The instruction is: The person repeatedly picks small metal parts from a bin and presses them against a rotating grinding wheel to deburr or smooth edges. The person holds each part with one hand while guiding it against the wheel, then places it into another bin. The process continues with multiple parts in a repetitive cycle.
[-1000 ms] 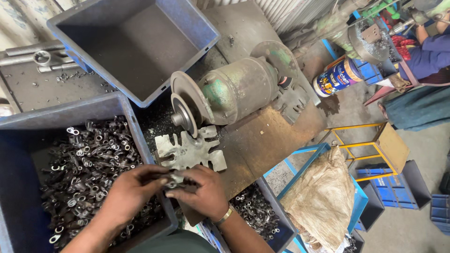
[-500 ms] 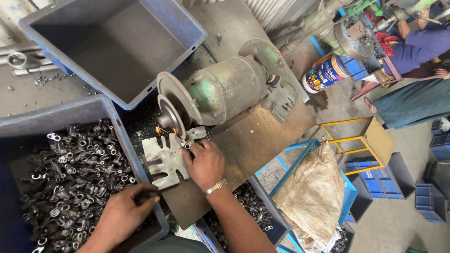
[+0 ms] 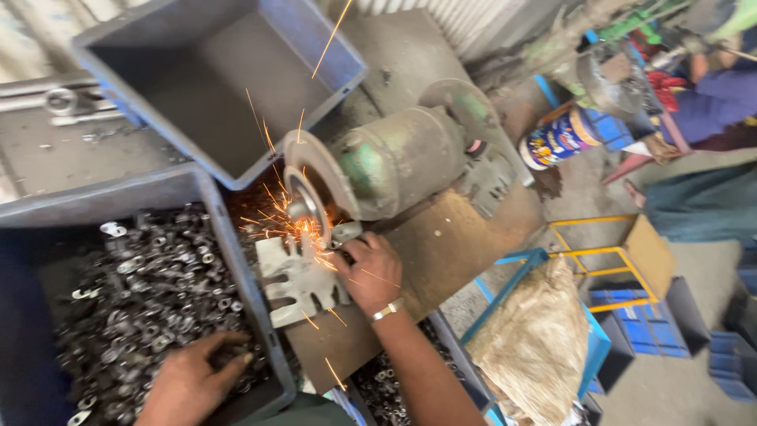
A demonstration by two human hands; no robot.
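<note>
Grinding in progress. Right hand (image 3: 369,268) pinches a small metal part, mostly hidden under the fingers, against the grinding wheel (image 3: 303,203) of the green bench grinder (image 3: 394,158). Sparks (image 3: 288,225) fly off the contact point, up and toward the person. The part sits at the wheel face, just above the slotted metal rest plate (image 3: 303,278).

Left hand (image 3: 193,379) is down in the big blue crate (image 3: 244,284) at left, fingers curled loosely over the heap of small metal fittings (image 3: 142,292). Can't tell whether it has one gripped.

Progress, as a judgement: early. The feed crate is close to full, and the second blue crate (image 3: 213,87) behind the grinder shows a bare floor, no parts in it. A third bin of similar parts (image 3: 378,383) sits below the desk edge by the right forearm; whether those are finished, I can't tell. One piece on the wheel, most of the heap left.

Surface: worn brown desk (image 3: 441,244), grimy, dark grinding dust around the wheel. Grey metal shelf at top left with a few loose steel pieces (image 3: 59,101).

Room: cluttered workshop. Blue-and-yellow frame stand (image 3: 599,244) and a sack-covered bundle (image 3: 528,347) on the concrete floor at right, stacked blue trays (image 3: 631,315), a printed can (image 3: 556,138), corrugated wall at the top. Another person (image 3: 710,102) works at top right, only partly in frame.
</note>
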